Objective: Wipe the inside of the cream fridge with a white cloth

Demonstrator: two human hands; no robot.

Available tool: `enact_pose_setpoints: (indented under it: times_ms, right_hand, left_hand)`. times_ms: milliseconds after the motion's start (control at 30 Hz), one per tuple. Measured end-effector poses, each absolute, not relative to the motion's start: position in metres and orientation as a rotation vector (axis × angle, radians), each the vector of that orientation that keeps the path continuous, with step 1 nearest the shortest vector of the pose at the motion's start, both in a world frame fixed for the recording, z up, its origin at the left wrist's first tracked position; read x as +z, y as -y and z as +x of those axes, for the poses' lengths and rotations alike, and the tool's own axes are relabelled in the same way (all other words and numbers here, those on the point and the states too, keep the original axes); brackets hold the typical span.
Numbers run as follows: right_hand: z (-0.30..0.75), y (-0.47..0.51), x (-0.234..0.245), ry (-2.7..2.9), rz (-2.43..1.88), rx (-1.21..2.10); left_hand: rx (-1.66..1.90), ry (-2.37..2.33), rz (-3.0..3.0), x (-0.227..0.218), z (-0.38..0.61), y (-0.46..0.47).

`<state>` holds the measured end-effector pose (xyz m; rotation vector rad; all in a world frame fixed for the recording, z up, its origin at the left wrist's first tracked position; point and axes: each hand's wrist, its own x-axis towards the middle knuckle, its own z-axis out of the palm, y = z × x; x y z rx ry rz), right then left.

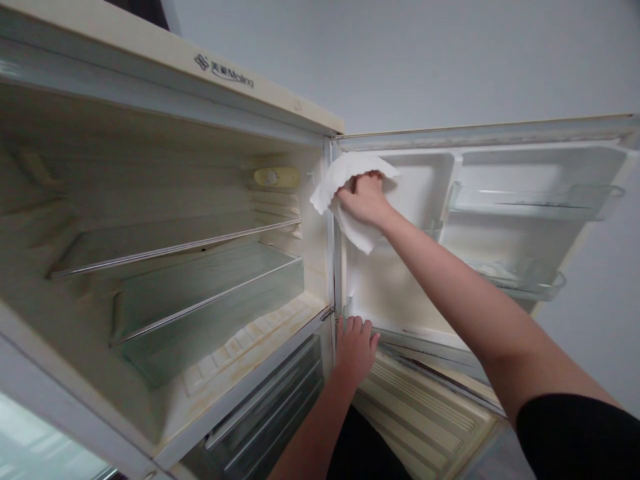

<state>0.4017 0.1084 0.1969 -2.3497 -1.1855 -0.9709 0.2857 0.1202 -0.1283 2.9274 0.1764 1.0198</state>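
My right hand (366, 200) is closed on a white paper towel (357, 163) and presses it against the upper inner side of the open fridge door (385, 287), near the hinge. Part of the towel hangs down below my fingers. Lower down, my left hand (356, 350) rests with its fingers stretched out at the door's bottom corner by the hinge, holding nothing. To the left the fridge compartment (315, 260) stands open, yellowed inside, with a glass shelf (200, 230) and a clear drawer (215, 320).
Clear door racks (530, 203) line the right part of the door; a lower rack (530, 287) holds something whitish. Below, another ribbed door (415, 407) stands open beside a lower compartment with drawers (270, 407). A yellow control housing (277, 177) sits on the inner wall.
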Motion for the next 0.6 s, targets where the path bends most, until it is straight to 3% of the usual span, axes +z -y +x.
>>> enact_pose_setpoints:
  times_ms: [333,467,600]
  right_hand:
    - [0.393,-0.009,0.203,0.811,-2.890,-1.433]
    - [0.390,-0.003,0.207,0.911,-3.119,-1.419]
    - [0.396,-0.010,0.211,1.055,-3.081,-1.244]
  left_hand:
    - [1.025,-0.155,2.908,-0.130,0.285,-0.121]
    - [1.008,-0.150,2.893,-0.129,0.285,-0.120]
    - [1.012,-0.161,2.889,-0.127,0.284,-0.119]
